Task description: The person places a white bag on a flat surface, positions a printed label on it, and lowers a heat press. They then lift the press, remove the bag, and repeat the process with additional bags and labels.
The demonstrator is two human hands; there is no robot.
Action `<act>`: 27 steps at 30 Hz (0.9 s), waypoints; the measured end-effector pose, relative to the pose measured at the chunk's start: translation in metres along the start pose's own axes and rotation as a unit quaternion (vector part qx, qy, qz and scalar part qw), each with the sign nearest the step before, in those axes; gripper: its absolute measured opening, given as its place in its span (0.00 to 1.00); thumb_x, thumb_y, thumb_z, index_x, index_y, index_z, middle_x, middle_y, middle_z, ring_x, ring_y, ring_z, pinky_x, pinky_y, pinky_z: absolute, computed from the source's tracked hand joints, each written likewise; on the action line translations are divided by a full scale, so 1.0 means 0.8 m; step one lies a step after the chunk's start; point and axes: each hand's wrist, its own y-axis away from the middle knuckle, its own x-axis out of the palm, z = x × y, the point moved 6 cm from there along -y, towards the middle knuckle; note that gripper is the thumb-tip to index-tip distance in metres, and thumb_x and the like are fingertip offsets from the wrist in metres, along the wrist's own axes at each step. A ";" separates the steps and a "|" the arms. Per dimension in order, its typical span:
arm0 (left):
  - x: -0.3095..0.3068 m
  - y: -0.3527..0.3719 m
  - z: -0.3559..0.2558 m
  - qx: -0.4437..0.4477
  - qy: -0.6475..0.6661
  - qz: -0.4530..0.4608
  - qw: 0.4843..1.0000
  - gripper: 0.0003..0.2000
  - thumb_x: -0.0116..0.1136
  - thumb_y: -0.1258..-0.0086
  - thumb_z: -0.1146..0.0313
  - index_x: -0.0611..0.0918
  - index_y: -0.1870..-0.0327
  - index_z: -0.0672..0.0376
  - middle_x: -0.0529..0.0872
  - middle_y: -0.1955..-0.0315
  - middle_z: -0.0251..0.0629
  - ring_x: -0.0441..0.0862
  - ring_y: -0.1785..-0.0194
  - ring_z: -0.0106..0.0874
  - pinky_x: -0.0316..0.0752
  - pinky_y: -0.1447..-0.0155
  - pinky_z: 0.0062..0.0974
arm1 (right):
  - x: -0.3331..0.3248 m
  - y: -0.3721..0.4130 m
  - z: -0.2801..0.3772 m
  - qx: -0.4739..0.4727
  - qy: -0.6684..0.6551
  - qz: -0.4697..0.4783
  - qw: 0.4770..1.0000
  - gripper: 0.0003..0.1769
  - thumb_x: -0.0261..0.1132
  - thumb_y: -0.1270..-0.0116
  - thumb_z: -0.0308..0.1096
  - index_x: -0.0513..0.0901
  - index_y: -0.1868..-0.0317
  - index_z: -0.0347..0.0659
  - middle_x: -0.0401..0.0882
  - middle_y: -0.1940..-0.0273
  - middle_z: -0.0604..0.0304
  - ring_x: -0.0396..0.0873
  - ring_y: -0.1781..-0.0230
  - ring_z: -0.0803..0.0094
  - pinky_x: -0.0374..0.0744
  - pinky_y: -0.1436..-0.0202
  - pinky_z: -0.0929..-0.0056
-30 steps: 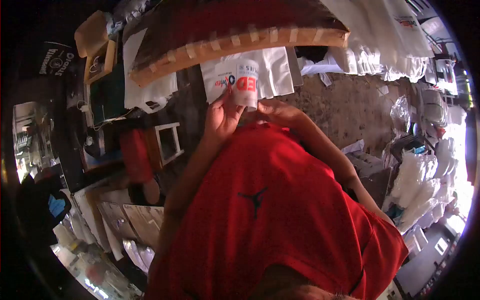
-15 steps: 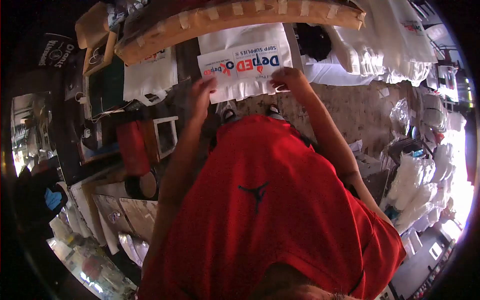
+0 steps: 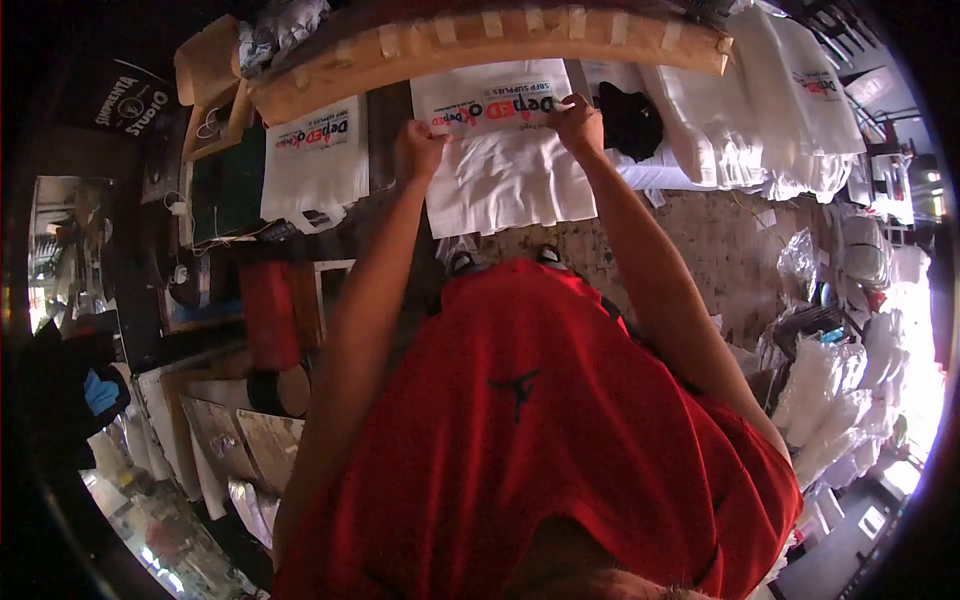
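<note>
A white, cloth-like bag (image 3: 505,180) with red and blue lettering lies spread in front of me, its near half wrinkled and its lower edge towards my feet. My left hand (image 3: 422,148) is closed on its left edge beside the print, with the fingertips pinched together. At the right edge, level with the lettering, my right hand (image 3: 580,125) pinches the material between thumb and fingers. The far end of the bag runs up to a long taped cardboard piece (image 3: 480,38). Another white printed bag (image 3: 318,160) lies to the left, with a cut-out handle.
A black cloth bundle (image 3: 630,120) sits right of my right hand. Beyond it, white bags (image 3: 740,110) hang over the edge. A red box-like object (image 3: 270,315) stands at the left. Clear plastic packs (image 3: 820,390) are piled at the right, beside worn wooden flooring (image 3: 690,230).
Both hands have moved away from my body, taking the bag's printed part farther out. The bag's near half, folded under before, now spreads towards me.
</note>
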 end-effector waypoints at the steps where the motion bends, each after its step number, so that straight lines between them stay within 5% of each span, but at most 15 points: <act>1: 0.004 -0.001 0.008 -0.001 0.000 0.000 1.000 0.22 0.82 0.53 0.62 0.82 0.63 0.63 0.89 0.69 0.46 0.88 0.61 0.43 0.81 0.57 0.37 | -0.002 0.002 0.002 0.002 -0.006 -0.004 1.000 0.21 0.71 0.42 0.39 0.84 0.50 0.39 0.87 0.59 0.42 0.86 0.54 0.49 0.82 0.48 0.58; 7: -0.010 0.011 -0.001 -0.034 0.044 -0.015 0.998 0.21 0.79 0.48 0.65 0.81 0.57 0.62 0.89 0.62 0.47 0.88 0.57 0.42 0.81 0.53 0.36 | -0.014 0.009 0.010 -0.014 -0.018 -0.009 1.000 0.20 0.71 0.41 0.38 0.83 0.50 0.39 0.88 0.62 0.47 0.87 0.58 0.52 0.83 0.51 0.58; 9: -0.036 0.048 -0.093 0.240 -0.086 -0.081 0.964 0.22 0.76 0.46 0.67 0.80 0.51 0.62 0.85 0.47 0.50 0.83 0.44 0.44 0.77 0.43 0.42 | -0.014 0.008 0.010 -0.020 -0.018 -0.013 1.000 0.20 0.70 0.41 0.38 0.82 0.50 0.39 0.89 0.63 0.48 0.88 0.58 0.52 0.83 0.52 0.59; 11: 0.016 0.065 -0.109 0.323 -0.032 0.023 0.946 0.28 0.71 0.38 0.59 0.78 0.39 0.61 0.70 0.30 0.54 0.68 0.29 0.51 0.64 0.30 0.53 | -0.013 0.011 0.011 -0.023 -0.045 0.000 0.999 0.20 0.70 0.41 0.37 0.82 0.49 0.41 0.89 0.63 0.49 0.88 0.60 0.53 0.83 0.54 0.59; 12: 0.031 0.075 -0.115 0.317 -0.032 0.021 0.947 0.28 0.71 0.38 0.59 0.78 0.39 0.61 0.70 0.30 0.54 0.68 0.29 0.51 0.64 0.30 0.53 | -0.009 0.012 0.007 -0.025 -0.043 0.006 0.999 0.20 0.70 0.41 0.37 0.82 0.49 0.41 0.89 0.63 0.49 0.88 0.60 0.53 0.83 0.54 0.59; 14: 0.065 0.084 -0.120 0.283 -0.199 0.049 0.937 0.37 0.62 0.32 0.46 0.68 0.26 0.57 0.59 0.24 0.55 0.54 0.22 0.55 0.49 0.23 0.60 | -0.008 0.009 0.006 -0.048 -0.010 -0.016 0.999 0.20 0.72 0.40 0.40 0.82 0.49 0.44 0.88 0.66 0.52 0.88 0.63 0.58 0.83 0.57 0.63; 17: 0.070 0.102 -0.115 0.267 -0.214 0.079 0.936 0.40 0.54 0.28 0.41 0.58 0.20 0.51 0.56 0.23 0.54 0.49 0.21 0.58 0.45 0.22 0.62 | -0.011 0.009 0.009 -0.042 -0.025 -0.005 0.999 0.19 0.69 0.43 0.35 0.82 0.49 0.43 0.88 0.66 0.51 0.88 0.63 0.56 0.84 0.55 0.60; 27: 0.081 0.100 -0.109 0.258 -0.193 0.093 0.942 0.40 0.56 0.28 0.43 0.57 0.21 0.51 0.57 0.24 0.58 0.49 0.20 0.59 0.46 0.22 0.61 | -0.015 0.013 0.011 -0.047 -0.037 0.027 0.998 0.28 0.71 0.44 0.37 0.81 0.40 0.44 0.88 0.64 0.50 0.88 0.61 0.56 0.84 0.54 0.62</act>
